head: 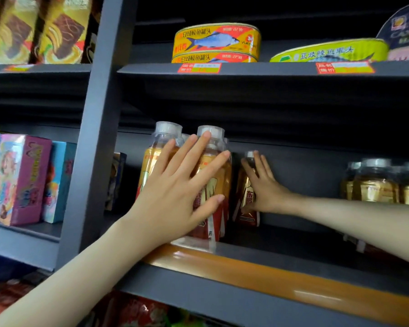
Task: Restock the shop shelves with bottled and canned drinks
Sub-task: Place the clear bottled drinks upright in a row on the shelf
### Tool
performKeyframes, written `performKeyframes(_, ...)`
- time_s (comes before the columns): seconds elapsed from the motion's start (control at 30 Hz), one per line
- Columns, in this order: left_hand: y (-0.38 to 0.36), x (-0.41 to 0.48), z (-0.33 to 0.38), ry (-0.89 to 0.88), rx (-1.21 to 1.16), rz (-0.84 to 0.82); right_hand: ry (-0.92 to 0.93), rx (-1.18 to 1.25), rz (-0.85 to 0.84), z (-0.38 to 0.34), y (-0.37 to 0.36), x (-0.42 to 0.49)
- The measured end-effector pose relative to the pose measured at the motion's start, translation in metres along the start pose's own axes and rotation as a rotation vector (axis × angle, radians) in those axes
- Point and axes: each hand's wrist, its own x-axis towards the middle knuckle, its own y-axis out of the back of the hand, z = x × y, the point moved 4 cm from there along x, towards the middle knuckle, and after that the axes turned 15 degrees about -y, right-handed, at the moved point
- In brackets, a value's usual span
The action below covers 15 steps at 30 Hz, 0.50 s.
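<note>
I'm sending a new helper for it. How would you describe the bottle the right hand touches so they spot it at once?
Find the dark shelf with the orange front strip, below the yellow fish tins. Right of the front bottles under the left hand stands a single bottle with a gold and red label. It sits alone and farther back, touched by the right hand.

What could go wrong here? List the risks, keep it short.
1. The left hand presses flat on the front bottles, which stand close to the shelf's orange front edge. Without a grip, a slip could tip one off.
2. The right hand touches the bottle further back with straight fingers only. A push high up near its cap might topple it against the front bottles.
</note>
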Motion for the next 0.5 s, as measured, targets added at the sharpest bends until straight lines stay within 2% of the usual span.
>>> performKeyframes(0.33, 0.003, 0.0, 0.002, 0.018, -0.023, -0.052, -0.015, -0.105, 0.003, 0.007, 0.006, -0.001)
performKeyframes(0.43, 0.013, 0.007, 0.009, 0.086, -0.042, -0.012, -0.093, -0.234, 0.14, 0.029, 0.037, -0.019)
performKeyframes(0.5, 0.019, 0.017, 0.021, 0.151, -0.093, 0.045, -0.21, -0.311, 0.281, 0.055, 0.061, -0.035)
